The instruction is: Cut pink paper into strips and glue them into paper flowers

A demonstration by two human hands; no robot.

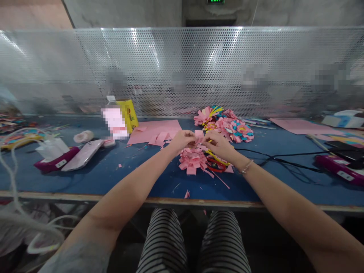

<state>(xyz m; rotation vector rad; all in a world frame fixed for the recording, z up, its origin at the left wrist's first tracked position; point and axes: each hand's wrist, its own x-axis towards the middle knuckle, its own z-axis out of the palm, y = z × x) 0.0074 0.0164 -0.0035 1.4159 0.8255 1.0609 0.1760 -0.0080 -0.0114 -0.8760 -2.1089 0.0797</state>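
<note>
Found at centre of frame, just above the bench [113, 178]: left hand [183, 141] and right hand [219, 147], set fingertip to fingertip. Recorded both as closed in a pinch on one small pink paper piece [199, 135], the left at its left edge, the right at its right edge. Judged held up off the surface between the two grips to keep it taut and in plain view. Noted directly below, lying on the bench and apart from the held piece, a pink paper flower [192, 160], probably placed close under the hands for ready reach. Noted scissors [215, 162] with red and yellow handles under the right wrist, partly hidden by it; blades not made out. Noted a bracelet [247, 166] on that wrist. Logged above right of the hands a heap of finished flowers [231, 124] in pink, blue and yellow, set back toward the mesh screen [182, 64], seemingly to stay out of the working patch. Logged above left of the hands loose pink sheets [155, 132] with cut scraps, just beside a yellow box [130, 113]. Logged at left a tape roll [83, 136] and a tissue pack [54, 158], well apart from the hands. Traced a black cable [284, 158] across the right of the bench, running off from near the right wrist.
</note>
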